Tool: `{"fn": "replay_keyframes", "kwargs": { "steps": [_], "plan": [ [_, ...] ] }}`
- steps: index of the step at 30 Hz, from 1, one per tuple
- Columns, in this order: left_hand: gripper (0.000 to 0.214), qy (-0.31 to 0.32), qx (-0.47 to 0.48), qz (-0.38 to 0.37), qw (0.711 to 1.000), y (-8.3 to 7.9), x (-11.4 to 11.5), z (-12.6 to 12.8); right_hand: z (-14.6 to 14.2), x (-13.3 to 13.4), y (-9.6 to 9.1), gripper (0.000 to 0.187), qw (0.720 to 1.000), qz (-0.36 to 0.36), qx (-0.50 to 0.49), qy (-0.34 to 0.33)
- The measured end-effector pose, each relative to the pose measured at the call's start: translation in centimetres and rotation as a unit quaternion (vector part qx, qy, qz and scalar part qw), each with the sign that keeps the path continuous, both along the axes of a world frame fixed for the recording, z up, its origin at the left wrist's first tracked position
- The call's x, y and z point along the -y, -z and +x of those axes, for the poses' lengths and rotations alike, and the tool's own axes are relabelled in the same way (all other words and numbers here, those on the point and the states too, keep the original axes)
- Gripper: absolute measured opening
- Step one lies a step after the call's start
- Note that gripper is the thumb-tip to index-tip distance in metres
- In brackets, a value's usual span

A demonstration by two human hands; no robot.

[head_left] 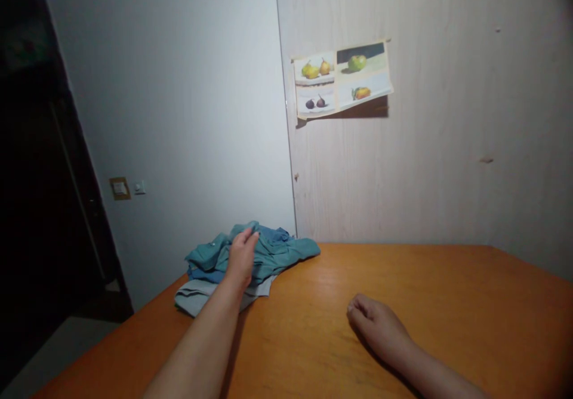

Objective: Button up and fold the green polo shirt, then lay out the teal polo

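A heap of clothes lies on the table's far left part. On top is a teal garment (pixel 281 254), crumpled, its exact kind unclear. Blue cloth (pixel 208 275) shows beneath it, and a folded grey garment (pixel 197 296) sticks out at the bottom front. My left hand (pixel 242 255) reaches into the heap, thumb and fingers closed on the upper folds of the teal garment. Some of its fingertips are hidden by the hand itself. My right hand (pixel 378 326) rests on the tabletop to the right, curled into a loose fist with nothing visible in it.
The orange-brown wooden table (pixel 308 327) reaches back to the wall. A sheet with fruit pictures (pixel 340 79) is fixed to the wood-grain panel. Wall switches (pixel 120 188) and a dark doorway (pixel 49 196) are at the left.
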State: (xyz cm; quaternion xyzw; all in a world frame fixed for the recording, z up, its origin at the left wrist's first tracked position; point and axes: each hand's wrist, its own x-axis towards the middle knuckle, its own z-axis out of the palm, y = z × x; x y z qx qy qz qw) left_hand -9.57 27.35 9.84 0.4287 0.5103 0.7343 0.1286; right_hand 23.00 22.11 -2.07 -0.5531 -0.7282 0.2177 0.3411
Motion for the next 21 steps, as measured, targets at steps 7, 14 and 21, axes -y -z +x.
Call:
{"fn": "replay_keyframes", "kwargs": {
  "steps": [7,14,21],
  "plan": [
    [0.025,0.431,-0.281,-0.125,0.849,0.8,8.0,11.3,0.1,0.0,-0.1,0.024,1.0,-0.001,-0.013,-0.015],
    [0.033,0.423,-0.183,-0.189,0.867,3.9,9.0,11.6,0.1,-0.3,-0.2,0.029,1.0,0.006,-0.004,-0.025],
    [0.031,0.066,-0.017,-0.05,0.996,4.0,5.4,5.6,-0.1,-0.3,-0.2,0.021,1.0,0.015,-0.011,-0.006]
  ]
}}
